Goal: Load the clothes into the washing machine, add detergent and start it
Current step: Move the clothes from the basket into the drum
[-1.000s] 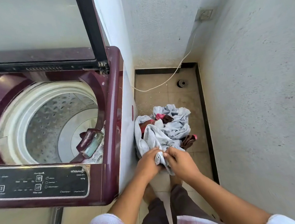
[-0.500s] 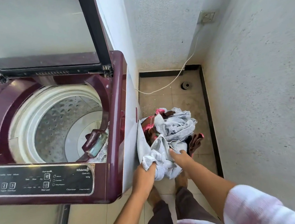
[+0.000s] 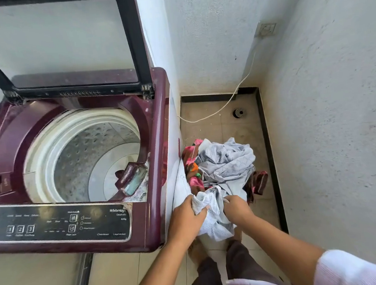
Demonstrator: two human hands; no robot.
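A maroon top-loading washing machine [image 3: 159,158] stands at the left with its glass lid [image 3: 60,46] raised. Its steel drum [image 3: 92,155] holds no clothes. A pile of clothes [image 3: 227,161], pale grey-blue with pink and dark red pieces, lies on the floor right of the machine. My left hand [image 3: 186,219] grips a bunch of the pale cloth at the pile's near edge. My right hand [image 3: 236,208] holds the same cloth just to the right, its fingers buried in the folds. A small maroon dispenser flap [image 3: 132,178] sits at the drum's front right rim.
The control panel [image 3: 57,224] runs along the machine's front. A white cable [image 3: 231,100] runs from a wall socket [image 3: 267,29] across the tiled floor behind the machine. A floor drain [image 3: 239,112] sits near the back wall. A rough wall closes the right side.
Both hands have lifted the near edge of the pale cloth, and the pile has bunched up toward the machine's side. The camera view has shifted slightly left and closer.
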